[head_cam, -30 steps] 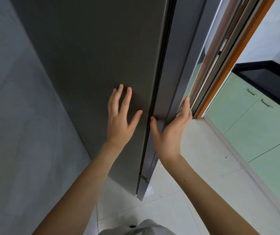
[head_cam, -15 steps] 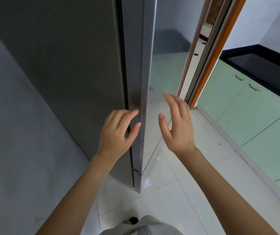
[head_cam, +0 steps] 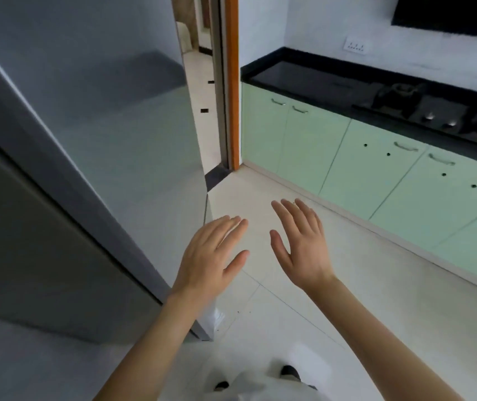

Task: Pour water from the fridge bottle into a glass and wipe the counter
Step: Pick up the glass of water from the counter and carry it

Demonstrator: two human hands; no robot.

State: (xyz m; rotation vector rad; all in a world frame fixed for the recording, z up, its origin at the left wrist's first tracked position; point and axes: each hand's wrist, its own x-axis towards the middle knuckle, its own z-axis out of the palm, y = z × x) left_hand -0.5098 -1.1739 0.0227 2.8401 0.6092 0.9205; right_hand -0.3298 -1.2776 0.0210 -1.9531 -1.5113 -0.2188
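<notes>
Both hands have left the fridge [head_cam: 92,146] — left hand [head_cam: 211,256], right hand [head_cam: 303,247], fingers spread wide, holding nothing — stove blurred.

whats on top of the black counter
A gas stove sits on the black counter at its right end; the left stretch shows nothing on it. No glass, bottle or cloth is visible, though the counter runs out of frame to the right.

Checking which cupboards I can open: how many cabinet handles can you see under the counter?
4. Two handles sit close together near the doorway, a third midway along, a fourth further right. More may lie beyond the frame's right edge.
</notes>
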